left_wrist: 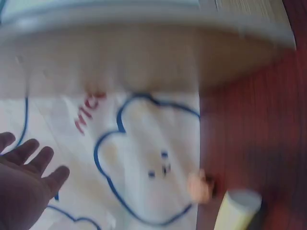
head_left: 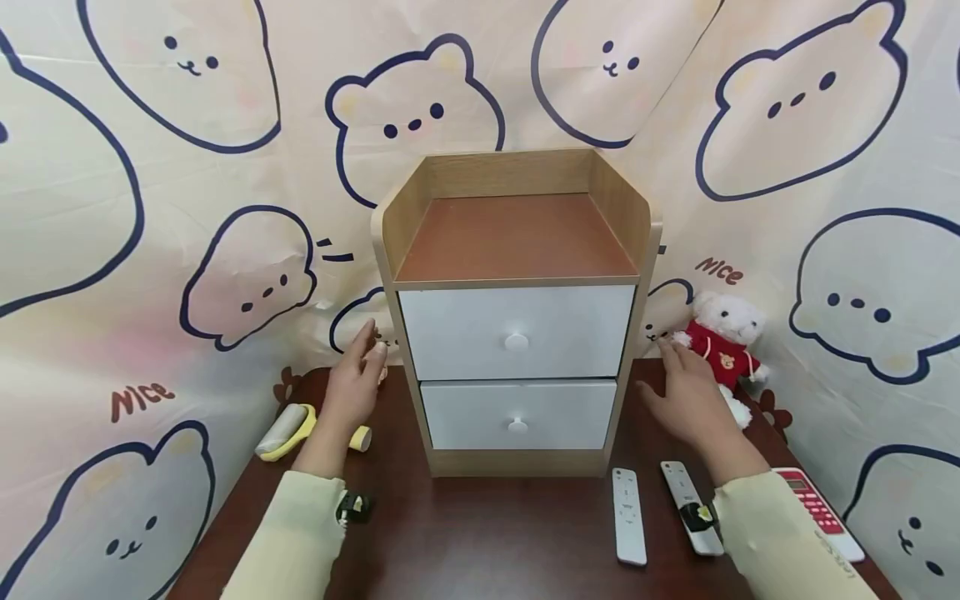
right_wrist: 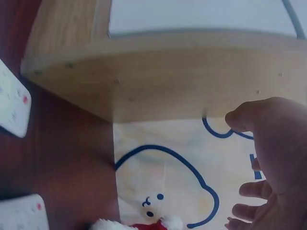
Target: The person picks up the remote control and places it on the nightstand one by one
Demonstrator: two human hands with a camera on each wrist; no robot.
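A small wooden cabinet (head_left: 517,462) with two white drawers stands upright on the dark red-brown table. Its upper drawer (head_left: 457,333) and lower drawer (head_left: 465,417) are both closed, each with a round white knob. Left of the cabinet, my left hand (head_left: 354,379) is held in the air with its fingers extended, holding nothing. On the other side my right hand (head_left: 688,392) reaches forward, fingers spread and apart from the cabinet's side panel (right_wrist: 192,81). It partly covers a white teddy bear in a red shirt (head_left: 723,354) in the head view.
Two white remote controls, one nearer the middle (head_left: 628,517) and one further right (head_left: 686,500), lie at the front right. A red and white calculator (head_left: 821,508) is by the right edge. A yellow-handled lint roller (head_left: 288,429) and a yellow cylinder (head_left: 361,438) lie on the left.
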